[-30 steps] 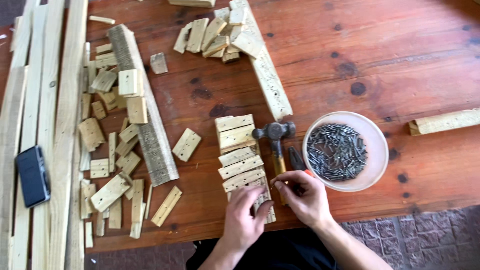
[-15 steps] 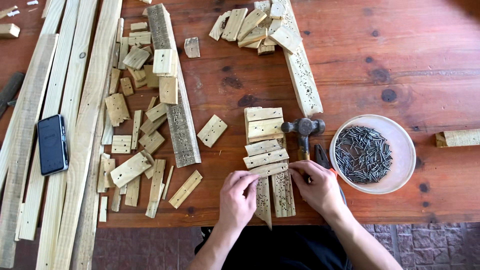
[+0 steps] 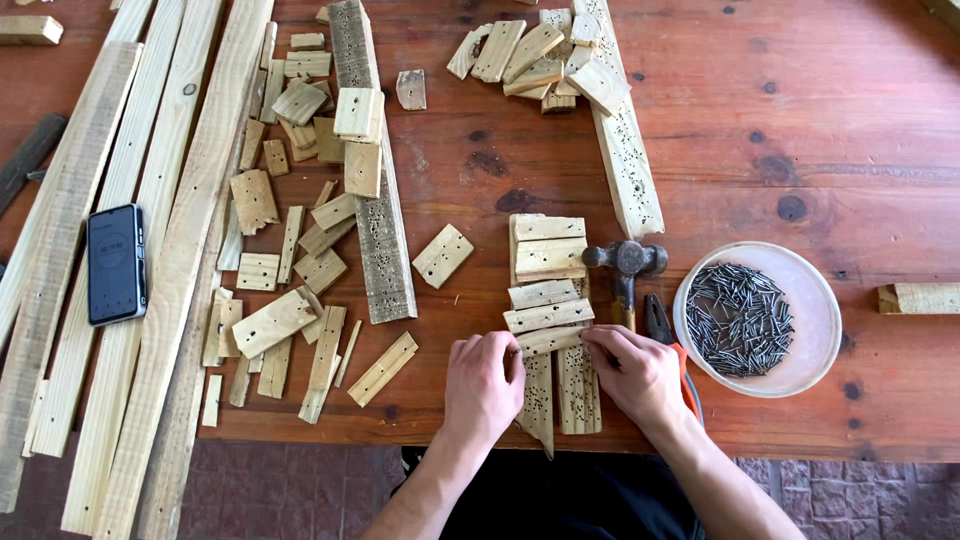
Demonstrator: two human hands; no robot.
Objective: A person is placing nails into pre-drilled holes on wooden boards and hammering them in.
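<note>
- The surface [image 3: 800,130] is reddish-brown wood with dark knots; below its near edge shows a floor of dark paving stones [image 3: 300,490].
- Long pale planks [image 3: 150,250] lie along the left edge, and a dark phone [image 3: 115,263] rests on them.
- Short wood offcuts [image 3: 290,250] are scattered left of centre around a grey weathered board [image 3: 380,230]; another pile of offcuts [image 3: 540,55] sits at the far edge beside a pale board full of holes [image 3: 625,150].
- Toward the right edge the surface lies mostly bare, with one wood block [image 3: 918,298] there.
- A white bowl [image 3: 825,300] of nails [image 3: 740,318] stands near the near edge, right of centre; a hammer [image 3: 625,262] and orange-handled pliers [image 3: 665,330] lie just left of it.
- At the near edge, centre, small slats lie across two upright strips [image 3: 578,390].
- Both hands come in from the near edge, palms down: the left hand [image 3: 483,385] and right hand [image 3: 635,375] pinch the ends of the lowest slat [image 3: 548,340] with narrow fingertips.
</note>
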